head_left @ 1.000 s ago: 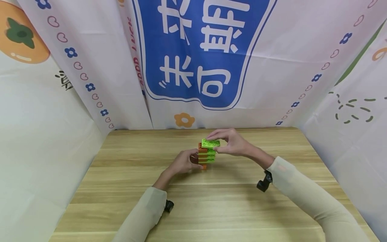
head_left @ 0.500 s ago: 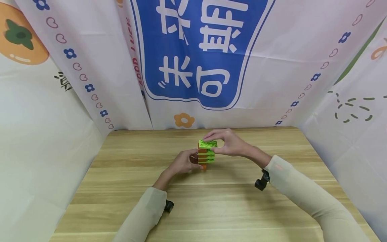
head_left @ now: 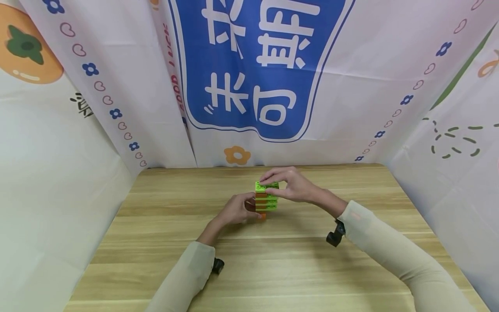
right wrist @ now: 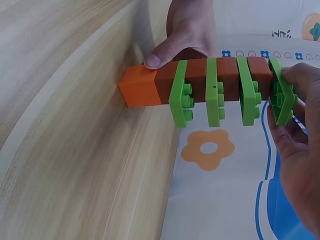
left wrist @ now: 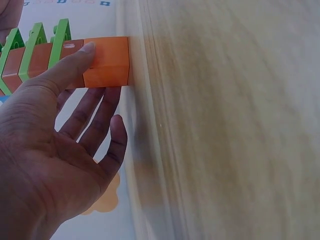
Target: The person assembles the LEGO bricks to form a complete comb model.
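Observation:
An upright tower of toy building blocks stands on the table. Its base is an orange block [right wrist: 140, 87]; above it brown blocks [right wrist: 227, 75] alternate with flat green plates [right wrist: 213, 95] that jut out to one side. Low on the tower, my left hand [head_left: 235, 210] grips the blocks, thumb [left wrist: 75, 60] on one side and fingers behind. At the top my right hand [head_left: 298, 186] pinches another green plate [right wrist: 280, 95] between thumb and fingers. That plate sits on or just over the uppermost brown block, slightly tilted in the right wrist view; whether it is pressed on, I cannot tell.
The wooden table [head_left: 249, 268] extends around the tower. Behind it hangs a white printed cloth [head_left: 335, 112] with a blue panel, and similar cloth walls [head_left: 50, 182] flank both sides. A black wrist camera [head_left: 335, 236] hangs under the right sleeve.
My right hand has moved slightly left with the green plate, which has come from an offset position to over the top of the tower. My left hand stays in place.

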Demonstrator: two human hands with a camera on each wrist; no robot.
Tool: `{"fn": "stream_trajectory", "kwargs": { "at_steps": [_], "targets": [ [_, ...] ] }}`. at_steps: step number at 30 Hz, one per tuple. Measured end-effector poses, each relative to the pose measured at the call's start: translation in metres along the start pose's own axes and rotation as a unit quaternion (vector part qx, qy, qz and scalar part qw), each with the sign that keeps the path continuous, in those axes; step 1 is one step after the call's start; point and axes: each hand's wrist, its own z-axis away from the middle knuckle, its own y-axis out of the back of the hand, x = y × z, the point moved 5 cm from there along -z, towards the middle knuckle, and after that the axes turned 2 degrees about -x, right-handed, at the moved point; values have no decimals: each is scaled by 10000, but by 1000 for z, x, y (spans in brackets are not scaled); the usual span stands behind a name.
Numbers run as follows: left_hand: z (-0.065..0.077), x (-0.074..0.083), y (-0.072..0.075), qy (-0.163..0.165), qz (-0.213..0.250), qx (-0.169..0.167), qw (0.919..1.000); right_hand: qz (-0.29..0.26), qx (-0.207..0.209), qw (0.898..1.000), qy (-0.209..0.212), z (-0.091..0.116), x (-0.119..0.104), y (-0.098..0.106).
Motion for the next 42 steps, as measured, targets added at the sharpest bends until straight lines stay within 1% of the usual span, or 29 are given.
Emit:
{"fn": "stream_trajectory", "kwargs": {
  "at_steps": [4,9,14,23,30,37,42],
  "targets": [
    [0,0,0,3,2,-1,10000,81,95,9999,109,0,-2,0],
    [0,0,-1,-9,14,14,10000,290,144,9993,205,-1,-4,1],
    [0,0,-1,31,54,14,10000,379,178,9987,289,-1,-7,0],
    [0,0,-2,-33,65,-3,10000,417,171,9989,164,0,-7,-1],
    [1,1,0,-83,63,-50,9999,704,112,9969,324,-3,-11,-3],
    [0,1,0,-71,76,-90,9999,735,59,9968,293,-3,-13,-4],
    [-1,1,-1,-57,63,-90,9999,749,113,9966,314,0,-13,-4]
  ]
}}
